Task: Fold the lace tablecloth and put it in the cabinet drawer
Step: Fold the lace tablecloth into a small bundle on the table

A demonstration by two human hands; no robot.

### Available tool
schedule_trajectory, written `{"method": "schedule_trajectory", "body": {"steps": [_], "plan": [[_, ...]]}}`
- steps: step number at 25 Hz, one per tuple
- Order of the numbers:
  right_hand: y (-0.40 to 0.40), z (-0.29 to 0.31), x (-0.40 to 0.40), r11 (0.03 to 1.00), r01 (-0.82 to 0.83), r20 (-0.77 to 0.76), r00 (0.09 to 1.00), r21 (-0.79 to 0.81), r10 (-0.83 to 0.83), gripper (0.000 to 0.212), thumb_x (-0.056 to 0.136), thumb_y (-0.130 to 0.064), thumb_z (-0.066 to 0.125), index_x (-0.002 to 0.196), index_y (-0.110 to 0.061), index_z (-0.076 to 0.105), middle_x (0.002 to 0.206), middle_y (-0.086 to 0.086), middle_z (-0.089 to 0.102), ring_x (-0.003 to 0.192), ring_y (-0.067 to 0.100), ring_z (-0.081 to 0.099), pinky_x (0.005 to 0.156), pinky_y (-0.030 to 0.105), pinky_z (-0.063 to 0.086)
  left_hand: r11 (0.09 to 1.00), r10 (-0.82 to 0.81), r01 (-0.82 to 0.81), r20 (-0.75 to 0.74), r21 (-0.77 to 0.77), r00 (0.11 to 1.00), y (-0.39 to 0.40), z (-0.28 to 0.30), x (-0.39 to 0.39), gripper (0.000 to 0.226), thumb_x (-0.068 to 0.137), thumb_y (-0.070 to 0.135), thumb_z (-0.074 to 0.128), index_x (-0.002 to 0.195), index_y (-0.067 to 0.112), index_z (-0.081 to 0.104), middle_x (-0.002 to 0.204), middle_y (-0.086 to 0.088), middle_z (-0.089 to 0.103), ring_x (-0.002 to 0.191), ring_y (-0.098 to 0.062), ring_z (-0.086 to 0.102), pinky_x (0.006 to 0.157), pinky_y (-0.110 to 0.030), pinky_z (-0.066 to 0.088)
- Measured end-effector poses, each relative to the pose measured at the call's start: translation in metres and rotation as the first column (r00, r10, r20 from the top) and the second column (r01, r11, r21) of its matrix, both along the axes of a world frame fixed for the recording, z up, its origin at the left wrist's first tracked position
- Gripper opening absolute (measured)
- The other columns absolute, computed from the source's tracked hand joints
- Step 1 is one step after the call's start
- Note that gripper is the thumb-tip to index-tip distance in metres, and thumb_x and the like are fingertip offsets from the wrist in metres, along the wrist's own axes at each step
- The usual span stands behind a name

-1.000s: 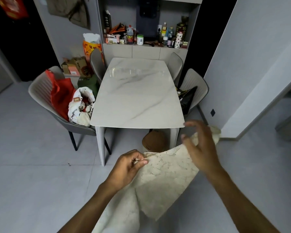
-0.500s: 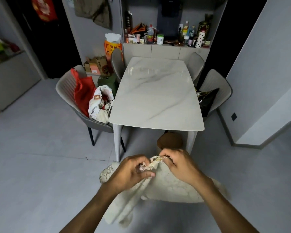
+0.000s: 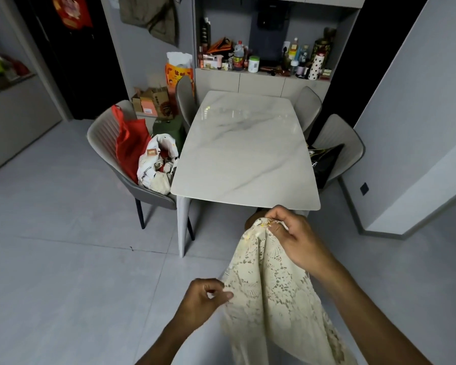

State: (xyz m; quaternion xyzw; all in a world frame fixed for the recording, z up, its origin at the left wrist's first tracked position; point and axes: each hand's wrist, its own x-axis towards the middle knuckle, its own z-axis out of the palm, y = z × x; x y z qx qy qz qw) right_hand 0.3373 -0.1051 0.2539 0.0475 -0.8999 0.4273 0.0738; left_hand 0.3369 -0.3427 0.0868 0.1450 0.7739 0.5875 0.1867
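Right hand (image 3: 294,234) pinching gathered corners of cream lace tablecloth (image 3: 271,293), hanging before white marble counter (image 3: 245,151); left hand (image 3: 204,299) apparently pinching its edge. Mid-fold; next, halve again.

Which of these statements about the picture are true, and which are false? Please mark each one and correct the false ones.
1. The right hand grips the top of the lace tablecloth. True.
2. The tablecloth lies spread flat on the marble table. False: it hangs in the air in front of the table, held by both hands.
3. The left hand pinches the cloth's left edge, lower than the right hand. True.
4. The red bag stands on the table. False: it sits on a grey chair left of the table.
5. The polka-dot bottle stands on the cabinet shelf behind the table. True.
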Motion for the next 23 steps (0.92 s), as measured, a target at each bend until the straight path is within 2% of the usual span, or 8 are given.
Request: {"method": "schedule_trajectory", "body": {"steps": [2, 5, 10, 12, 14, 15, 18, 23], "plan": [[0.018, 0.004, 0.001, 0.998, 0.065, -0.01, 0.998, -0.016, -0.065, 0.013, 0.095, -0.011, 0.055, 0.088, -0.021, 0.058, 0.08, -0.006, 0.064, 0.075, 0.005, 0.058, 0.07, 0.021, 0.043, 0.973, 0.164, -0.176, 0.09, 0.148, 0.982, 0.0, 0.01, -0.012, 0.015, 0.079, 0.008, 0.078, 0.067, 0.002, 0.072, 0.064, -0.002, 0.067, 0.062, -0.013, 0.059, 0.067, -0.03, 0.047], [0.061, 0.006, 0.007, 0.98, 0.198, 0.026, 0.98, 0.037, -0.199, 0.021, 0.093, -0.006, 0.055, 0.083, -0.025, 0.058, 0.074, -0.005, 0.062, 0.067, 0.004, 0.054, 0.064, 0.02, 0.041, 0.939, 0.287, -0.28, -0.009, 0.198, 0.958, -0.004, 0.048, -0.035, 0.021, 0.077, 0.022, 0.077, 0.067, 0.004, 0.07, 0.064, 0.003, 0.065, 0.063, -0.014, 0.057, 0.066, -0.026, 0.047], [0.12, 0.004, 0.038, 0.912, 0.37, 0.163, 0.903, 0.178, -0.398, 0.029, 0.09, -0.007, 0.054, 0.071, -0.028, 0.051, 0.065, -0.003, 0.055, 0.064, 0.018, 0.052, 0.055, 0.029, 0.038, 1.0, 0.001, 0.008, -0.403, 0.021, 0.915, 0.021, 0.12, -0.049, 0.006, 0.079, 0.031, 0.076, 0.075, 0.031, 0.073, 0.081, 0.009, 0.073, 0.074, -0.011, 0.068, 0.066, -0.022, 0.051], [0.117, 0.003, 0.053, 0.907, 0.299, 0.133, 0.927, 0.296, -0.35, 0.022, 0.083, -0.011, 0.064, 0.099, -0.025, 0.061, 0.096, -0.005, 0.063, 0.09, 0.014, 0.058, 0.072, 0.025, 0.045, 0.99, -0.14, 0.116, -0.475, -0.08, 0.869, 0.047, 0.136, -0.043, 0.01, 0.081, 0.035, 0.075, 0.073, 0.03, 0.07, 0.076, 0.007, 0.069, 0.068, -0.013, 0.065, 0.062, -0.027, 0.05], [0.096, -0.004, 0.064, 0.932, 0.096, 0.086, 0.987, 0.349, -0.134, 0.057, 0.077, -0.026, 0.072, 0.129, -0.032, 0.051, 0.124, -0.019, 0.053, 0.113, -0.003, 0.046, 0.093, 0.012, 0.038, 0.963, -0.268, 0.229, -0.523, -0.139, 0.809, 0.077, 0.146, -0.032, 0.018, 0.083, 0.036, 0.073, 0.076, 0.02, 0.07, 0.076, 0.009, 0.066, 0.068, -0.008, 0.062, 0.062, -0.023, 0.047], [0.083, -0.007, 0.067, 0.95, 0.029, 0.072, 0.996, 0.31, -0.054, 0.058, 0.076, -0.033, 0.073, 0.13, -0.035, 0.05, 0.125, -0.024, 0.052, 0.114, -0.01, 0.045, 0.095, 0.009, 0.036, 0.947, -0.321, 0.284, -0.541, -0.153, 0.777, 0.091, 0.15, -0.027, 0.018, 0.085, 0.034, 0.073, 0.079, 0.017, 0.071, 0.076, 0.011, 0.065, 0.07, -0.005, 0.062, 0.063, -0.02, 0.046], [0.059, -0.02, 0.071, 0.999, -0.032, 0.083, 0.996, 0.041, 0.028, 0.021, 0.084, -0.035, 0.071, 0.089, -0.019, 0.059, 0.077, -0.012, 0.057, 0.072, -0.002, 0.052, 0.065, 0.033, 0.045, 0.901, -0.426, 0.389, -0.572, -0.194, 0.701, 0.117, 0.154, -0.017, 0.013, 0.087, 0.03, 0.071, 0.083, 0.018, 0.072, 0.08, 0.011, 0.067, 0.074, -0.004, 0.064, 0.066, -0.022, 0.051], [0.077, -0.041, 0.083, 0.983, 0.055, 0.096, 0.995, -0.176, -0.039, 0.037, 0.091, -0.02, 0.065, 0.062, -0.009, 0.045, 0.059, -0.007, 0.032, 0.056, 0.006, 0.03, 0.05, 0.029, 0.024, 0.839, -0.539, 0.462, -0.543, -0.286, 0.643, 0.138, 0.151, -0.023, 0.023, 0.079, 0.045, 0.075, 0.089, 0.025, 0.068, 0.079, 0.006, 0.071, 0.07, -0.011, 0.066, 0.065, -0.034, 0.053]]}}
